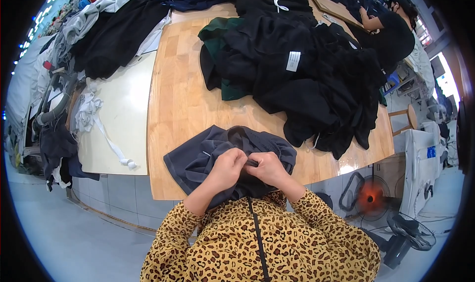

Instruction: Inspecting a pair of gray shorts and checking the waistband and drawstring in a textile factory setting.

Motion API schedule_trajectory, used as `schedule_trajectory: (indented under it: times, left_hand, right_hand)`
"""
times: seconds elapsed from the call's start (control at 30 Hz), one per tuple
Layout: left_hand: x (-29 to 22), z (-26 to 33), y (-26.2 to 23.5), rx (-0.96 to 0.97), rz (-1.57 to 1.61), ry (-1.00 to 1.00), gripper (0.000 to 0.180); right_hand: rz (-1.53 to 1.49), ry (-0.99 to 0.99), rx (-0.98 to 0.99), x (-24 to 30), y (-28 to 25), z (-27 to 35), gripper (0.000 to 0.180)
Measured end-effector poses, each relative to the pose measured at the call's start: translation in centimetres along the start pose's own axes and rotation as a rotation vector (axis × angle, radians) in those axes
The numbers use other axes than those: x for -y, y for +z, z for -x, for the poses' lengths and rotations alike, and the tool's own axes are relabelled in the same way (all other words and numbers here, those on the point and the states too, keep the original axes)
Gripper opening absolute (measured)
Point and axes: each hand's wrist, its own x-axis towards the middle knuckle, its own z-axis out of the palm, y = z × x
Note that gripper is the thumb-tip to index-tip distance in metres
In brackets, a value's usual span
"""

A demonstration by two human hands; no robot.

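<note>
Bare wooden table lies open left of the black garment pile.

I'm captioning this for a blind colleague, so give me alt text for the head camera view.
Seen from above, a person's left hand and right hand pinch the bunched edge of a dark grey garment on a wooden table. A heap of black clothes lies beyond it, where another person works.
</note>
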Motion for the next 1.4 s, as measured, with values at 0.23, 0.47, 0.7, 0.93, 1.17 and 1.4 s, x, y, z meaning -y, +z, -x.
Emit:
schedule_trajectory:
  times: [0.23, 0.47, 0.7, 0.93, 1.17, 1.4]
  left_hand:
    - [-0.3, -0.6, -2.0, 0.194, 0.982, -0.544, 0.012]
    - [-0.6, -0.2, -0.4, 0.058, 0.465, -0.326, 0.01]
    - [-0.7, 0.0, 1.0, -0.112, -0.2, 0.237, 0.01]
    - [-1.0, -1.3, -1.6, 0.084, 0.828, -0.48, 0.01]
    - [-1.8, -2.7, -1.4, 0.201, -0.008, 0.063, 0.011]
    - [-1.9, -2.0, 0.1, 0.103, -0.178, 0.19, 0.009]
  right_hand:
    - [-0.186, 0.168, 0.033, -0.5, -0.4, 0.0, 0.021]
    - [-0.303, 0.229, 0.094, -1.3, -0.6, -0.1, 0.026]
    - [-0.208, 0.149, 0.041, -0.2, -0.6, -0.2, 0.023]
    - [-0.437, 0.281, 0.126, -1.8, -0.9, -0.2, 0.021]
    - [-0.629, 0.336, 0.252, -1.7, -1.7, -0.6, 0.016]
    - [-0.631, 0.349, 0.219, -2.1, -1.5, -1.0, 0.022]
